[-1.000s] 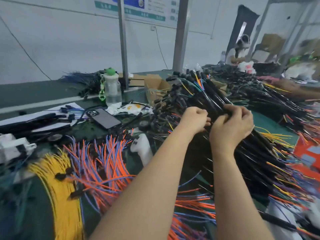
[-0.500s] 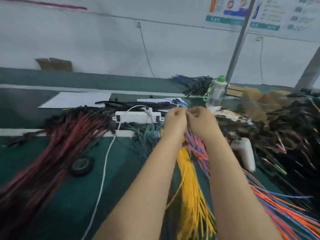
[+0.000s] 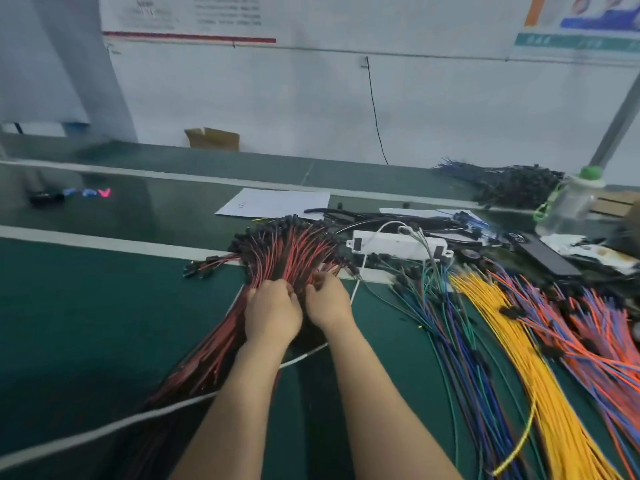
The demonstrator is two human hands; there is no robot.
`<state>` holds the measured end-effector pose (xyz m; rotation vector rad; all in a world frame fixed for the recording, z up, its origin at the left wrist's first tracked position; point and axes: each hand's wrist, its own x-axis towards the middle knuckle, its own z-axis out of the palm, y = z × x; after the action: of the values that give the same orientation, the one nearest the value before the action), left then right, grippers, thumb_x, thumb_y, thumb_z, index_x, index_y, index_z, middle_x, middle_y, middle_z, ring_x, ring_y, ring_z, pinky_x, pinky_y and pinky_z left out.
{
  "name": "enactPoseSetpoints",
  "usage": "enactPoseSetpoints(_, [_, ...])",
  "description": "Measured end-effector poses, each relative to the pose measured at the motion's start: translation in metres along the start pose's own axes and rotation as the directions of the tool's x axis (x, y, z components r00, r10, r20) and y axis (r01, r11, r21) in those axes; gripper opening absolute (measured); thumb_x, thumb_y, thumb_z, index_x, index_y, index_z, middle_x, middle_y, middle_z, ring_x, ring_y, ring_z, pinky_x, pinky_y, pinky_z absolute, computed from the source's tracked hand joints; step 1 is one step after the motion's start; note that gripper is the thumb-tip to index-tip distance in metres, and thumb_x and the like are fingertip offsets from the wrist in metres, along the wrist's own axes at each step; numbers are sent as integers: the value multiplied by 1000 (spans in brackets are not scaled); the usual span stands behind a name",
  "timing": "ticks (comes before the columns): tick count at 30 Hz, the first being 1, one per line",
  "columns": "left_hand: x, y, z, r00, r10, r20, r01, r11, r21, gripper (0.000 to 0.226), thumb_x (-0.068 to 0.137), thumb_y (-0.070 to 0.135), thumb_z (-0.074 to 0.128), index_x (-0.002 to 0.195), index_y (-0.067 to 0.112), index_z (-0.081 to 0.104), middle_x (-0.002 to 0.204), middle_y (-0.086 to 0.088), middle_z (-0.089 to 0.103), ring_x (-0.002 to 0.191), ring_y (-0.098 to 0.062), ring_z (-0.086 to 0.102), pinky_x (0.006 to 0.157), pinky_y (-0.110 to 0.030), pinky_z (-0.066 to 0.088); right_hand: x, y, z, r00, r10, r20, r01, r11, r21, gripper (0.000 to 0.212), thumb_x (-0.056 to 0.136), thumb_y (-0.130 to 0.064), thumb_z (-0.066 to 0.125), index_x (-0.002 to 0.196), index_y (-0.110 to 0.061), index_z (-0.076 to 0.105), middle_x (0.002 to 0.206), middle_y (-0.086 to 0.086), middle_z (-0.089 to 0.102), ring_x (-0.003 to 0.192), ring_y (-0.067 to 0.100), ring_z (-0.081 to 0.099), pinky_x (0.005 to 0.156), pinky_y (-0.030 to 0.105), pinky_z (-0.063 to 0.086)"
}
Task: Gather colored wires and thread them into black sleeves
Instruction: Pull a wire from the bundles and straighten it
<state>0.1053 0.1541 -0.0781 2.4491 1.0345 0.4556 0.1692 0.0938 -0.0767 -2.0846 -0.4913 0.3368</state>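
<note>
Red wires [image 3: 287, 251], thin, glossy and tipped with small black plugs, fan across the smooth green table [image 3: 86, 306] in a dense sheaf that spreads wide at its far end. The left hand [image 3: 272, 313] and right hand [image 3: 327, 301] sit side by side on the sheaf's middle, fingers [image 3: 317, 284] curled down among the strands, pinching a few. To the right lie a straight yellow bundle [image 3: 519, 341] and a boxy white power strip [image 3: 398, 244].

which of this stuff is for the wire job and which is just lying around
Job: left hand and right hand gripping the red wires, yellow wires, blue and green wires.
Lying about: power strip, water bottle, phone, paper sheet, cardboard box.
</note>
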Motion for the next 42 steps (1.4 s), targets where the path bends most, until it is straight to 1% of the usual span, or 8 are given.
enactPoseSetpoints(6, [10,13,0,999,-27,35,23,993,112,24,92,19,46,106,19,65,110,-5,64,114,-29,49,95,-41,34,31,-5,6,994,97,44,-98,995,20,22,89,-26,63,89,-4,62,87,11,62,81,25,57,67,27,39])
enactPoseSetpoints(13, [11,16,-3,999,-22,30,22,1000,4,25,95,28,41,94,24,66,91,3,65,103,-25,55,94,-42,30,41,4,3,989,145,-29,-146,989,-37,27,93,-27,56,75,-6,56,86,12,61,82,27,56,68,25,38])
enactPoseSetpoints(21, [26,43,-6,992,124,-34,-125,872,-474,37,101,33,34,106,10,61,94,-1,58,92,-20,55,75,-26,36,15,-12,-35,920,-226,-322,304,928,217,15,97,-22,53,89,-12,61,80,3,64,77,20,58,66,23,38])
enactPoseSetpoints(25, [39,75,-20,996,83,40,-24,647,-762,31,100,28,40,96,7,63,85,-6,62,82,-21,57,75,-28,42,1,-21,-62,910,-401,-100,406,914,25,13,95,-13,52,91,-6,62,80,4,63,72,18,53,66,27,38])
enactPoseSetpoints(30, [25,121,-68,989,148,-19,-79,413,-907,32,102,15,34,84,12,60,61,2,46,54,-9,44,53,-22,38,-14,-5,-111,939,-339,-56,341,897,281,21,95,-20,57,76,-12,63,67,4,67,47,9,51,49,21,43])
enactPoseSetpoints(34, [-11,156,-132,896,442,31,153,-244,-958,29,101,9,32,78,6,50,58,1,40,37,-4,32,36,-14,28,-11,35,-145,919,-66,-389,117,987,108,19,94,-18,54,80,-12,66,80,2,68,66,12,58,67,29,47])
enactPoseSetpoints(37, [-39,181,-167,805,589,-65,301,-502,-811,31,85,-10,34,59,4,42,48,-2,31,30,-8,28,31,-14,26,-14,56,-150,941,-31,-338,65,994,91,20,95,-17,53,90,-4,67,83,6,65,72,18,57,69,28,44])
enactPoseSetpoints(42, [-63,206,-156,812,580,60,375,-442,-815,33,75,-21,26,58,3,41,61,-1,25,50,-11,25,31,-12,32,-28,62,-163,986,106,-130,17,710,704,31,101,-25,43,84,-8,62,66,3,65,47,9,54,45,17,44])
